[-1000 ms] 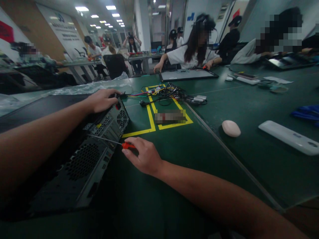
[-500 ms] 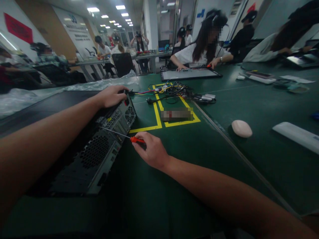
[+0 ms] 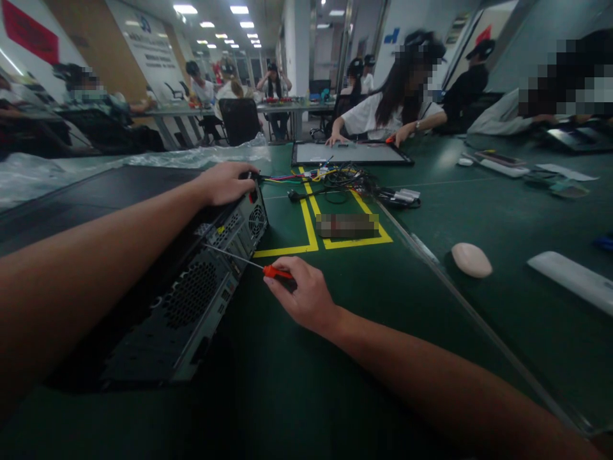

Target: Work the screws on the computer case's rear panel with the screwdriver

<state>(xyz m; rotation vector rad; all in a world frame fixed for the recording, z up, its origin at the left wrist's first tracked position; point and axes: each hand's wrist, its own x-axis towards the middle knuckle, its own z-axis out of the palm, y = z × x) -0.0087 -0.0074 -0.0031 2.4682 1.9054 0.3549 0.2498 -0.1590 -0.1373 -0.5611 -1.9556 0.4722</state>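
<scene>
A black desktop computer case lies on its side on the green table, its rear panel facing me. My left hand rests curled over the far top corner of the case, next to a red part. My right hand grips the orange handle of a screwdriver. Its thin metal shaft points left, and the tip touches the rear panel near the fan grille.
Yellow tape marks a rectangle beyond the case, with a tangle of cables at its far end. A pale oval object and a white bar lie to the right. Clear plastic wrap lies behind. Other people sit working at the far side.
The view has shifted a little, so everything sits further right in the frame. My hands keep their places on the case and the screwdriver.
</scene>
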